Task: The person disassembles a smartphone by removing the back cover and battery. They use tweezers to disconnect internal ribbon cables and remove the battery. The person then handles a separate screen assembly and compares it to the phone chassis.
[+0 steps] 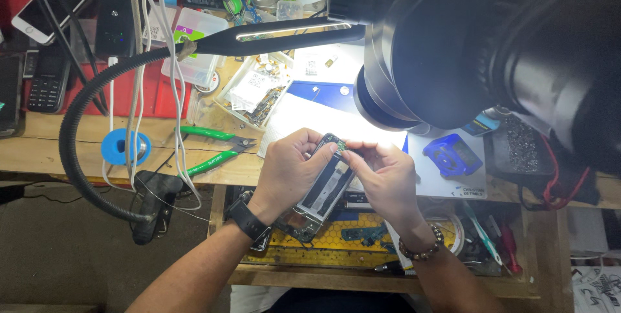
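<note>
An opened phone (321,191), with its back off and inner frame showing, is held tilted above an open drawer. My left hand (286,171) grips its left side, thumb near the top edge. My right hand (383,174) pinches a tiny part at the phone's top end, just under the microscope light. A black watch is on my left wrist and a bead bracelet on my right.
A large black microscope head (466,48) hangs over the white mat (310,114). Green-handled cutters (217,151) and a blue solder spool (124,147) lie left. A blue holder (453,155) sits right. The drawer (336,238) holds tools and small boards. A gooseneck lamp (278,35) arches across.
</note>
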